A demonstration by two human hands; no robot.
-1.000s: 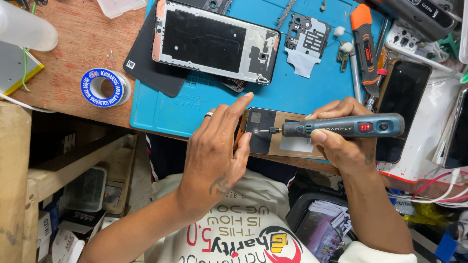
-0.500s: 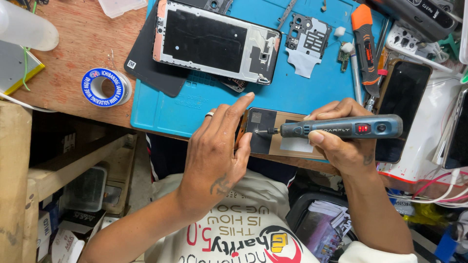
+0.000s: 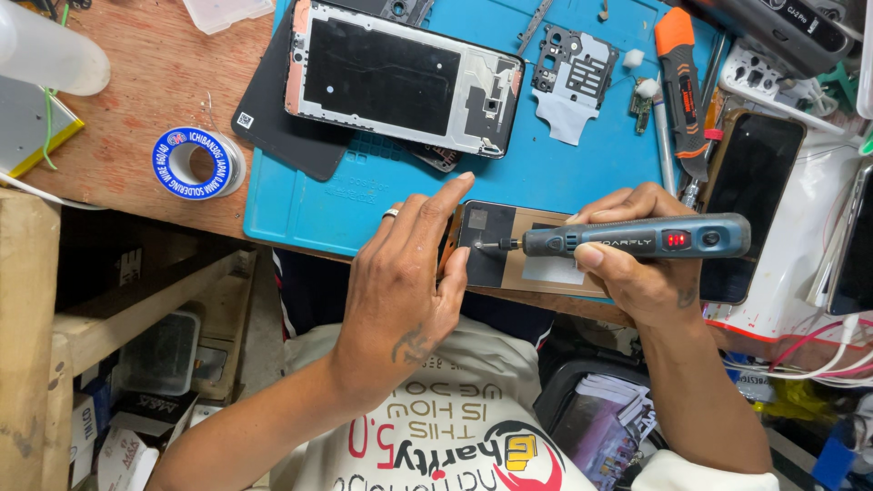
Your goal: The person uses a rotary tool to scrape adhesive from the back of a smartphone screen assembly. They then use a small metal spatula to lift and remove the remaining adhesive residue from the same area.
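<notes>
My right hand (image 3: 637, 273) grips a grey-blue electric screwdriver (image 3: 637, 240) lying almost level, its bit touching the upper left part of a small flat phone part (image 3: 518, 259) at the near edge of the blue mat (image 3: 364, 200). My left hand (image 3: 405, 291) steadies that part from the left, index finger stretched along its top edge, a ring on one finger. An opened phone frame (image 3: 400, 77) lies further back on the mat.
A solder wire spool (image 3: 194, 164) sits on the wooden bench at left. A small circuit cover (image 3: 568, 77), an orange-handled tool (image 3: 682, 86) and a dark phone (image 3: 750, 195) lie to the right. Shelves with boxes stand below left.
</notes>
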